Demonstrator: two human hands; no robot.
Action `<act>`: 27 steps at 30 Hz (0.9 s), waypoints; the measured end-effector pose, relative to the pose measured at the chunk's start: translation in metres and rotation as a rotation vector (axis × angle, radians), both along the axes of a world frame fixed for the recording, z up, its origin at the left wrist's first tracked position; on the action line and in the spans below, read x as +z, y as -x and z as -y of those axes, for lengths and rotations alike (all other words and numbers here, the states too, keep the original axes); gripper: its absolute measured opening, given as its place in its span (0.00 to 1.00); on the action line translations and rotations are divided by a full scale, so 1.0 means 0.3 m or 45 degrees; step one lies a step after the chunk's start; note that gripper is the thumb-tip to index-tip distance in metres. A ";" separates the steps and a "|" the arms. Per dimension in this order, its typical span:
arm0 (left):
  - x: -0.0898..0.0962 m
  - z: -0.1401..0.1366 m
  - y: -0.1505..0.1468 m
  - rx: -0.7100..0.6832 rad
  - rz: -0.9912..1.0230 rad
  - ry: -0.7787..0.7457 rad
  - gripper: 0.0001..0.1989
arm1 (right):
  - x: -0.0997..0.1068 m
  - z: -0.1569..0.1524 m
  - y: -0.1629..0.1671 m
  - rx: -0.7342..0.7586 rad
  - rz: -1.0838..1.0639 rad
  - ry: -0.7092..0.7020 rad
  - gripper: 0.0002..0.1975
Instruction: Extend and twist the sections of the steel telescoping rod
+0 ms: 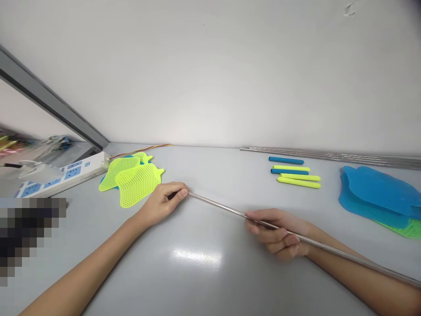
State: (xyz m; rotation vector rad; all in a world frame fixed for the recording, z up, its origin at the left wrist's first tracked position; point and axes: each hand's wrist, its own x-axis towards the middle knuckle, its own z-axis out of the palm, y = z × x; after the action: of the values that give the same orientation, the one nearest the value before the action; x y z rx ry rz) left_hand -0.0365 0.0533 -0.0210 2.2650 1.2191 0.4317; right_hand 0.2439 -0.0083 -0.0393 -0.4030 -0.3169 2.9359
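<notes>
A thin metal rod (217, 203) slants across the front of the table, running off the right edge of the view; joints along it make it look telescopic. My left hand (163, 202) pinches its left end between thumb and fingers. Around the rod's middle, my right hand (276, 232) is closed with the palm turned up. Just behind my left hand lie yellow-green perforated fly swatter heads (140, 182), with blue showing underneath. Beyond my right hand are several blue and yellow handle sleeves (299, 181).
Blue swatter heads (378, 188) are stacked at the right over a green one. More metal rods (329, 156) lie along the wall. A white power strip (95, 164) sits at the left, with a red-yellow wire (141, 150) behind the swatter heads.
</notes>
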 end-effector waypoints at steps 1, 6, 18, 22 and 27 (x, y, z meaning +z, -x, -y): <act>0.000 0.001 -0.001 -0.016 -0.008 -0.003 0.13 | -0.003 0.000 -0.001 0.007 -0.019 0.010 0.18; 0.006 0.001 -0.005 -0.142 -0.049 -0.034 0.11 | -0.013 0.002 -0.008 0.041 -0.059 0.047 0.16; 0.007 0.041 -0.004 -0.194 -0.086 -0.043 0.12 | -0.017 -0.011 -0.022 0.122 -0.151 0.040 0.15; 0.010 0.054 -0.009 -0.193 -0.081 -0.028 0.12 | -0.015 -0.008 -0.024 0.148 -0.143 0.014 0.15; 0.007 0.080 -0.028 -0.274 -0.056 0.002 0.13 | -0.022 -0.003 -0.023 0.193 -0.093 -0.010 0.16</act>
State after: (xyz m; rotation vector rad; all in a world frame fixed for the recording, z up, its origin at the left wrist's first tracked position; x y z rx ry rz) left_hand -0.0281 0.0293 -0.0189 2.3834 0.9810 0.3008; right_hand 0.2507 -0.0074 -0.0460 -0.2818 -0.3648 3.0866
